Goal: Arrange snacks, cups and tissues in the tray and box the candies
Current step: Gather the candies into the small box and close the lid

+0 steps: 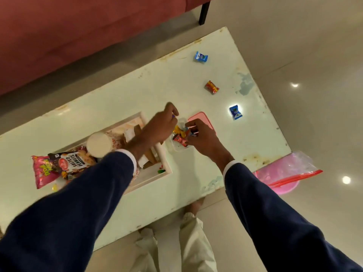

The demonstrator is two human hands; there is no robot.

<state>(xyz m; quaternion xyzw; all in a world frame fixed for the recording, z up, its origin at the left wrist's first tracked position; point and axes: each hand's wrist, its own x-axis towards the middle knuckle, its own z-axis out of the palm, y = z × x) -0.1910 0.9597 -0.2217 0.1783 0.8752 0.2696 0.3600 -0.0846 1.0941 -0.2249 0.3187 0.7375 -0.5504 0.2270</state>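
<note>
A clear plastic box (177, 149) with several wrapped candies (179, 139) in it stands on the white table, its pink lid (202, 117) lying just behind it. My left hand (163, 124) hovers over the box and pinches a small purple-tipped candy. My right hand (200, 137) sits at the box's right side, fingers curled round a candy. To the left, the white tray (164, 154) holds paper cups (99, 144), brown tissues, a salted peanuts pack (73, 160) and a pink snack bag (44, 169). Three loose candies lie farther off: blue (200, 56), red (211, 87), blue (235, 111).
A red sofa (78, 26) runs along the far side of the table. A pink plastic bag with a red zip (288, 171) lies on the floor beside the table's right corner. My legs stand at the near edge.
</note>
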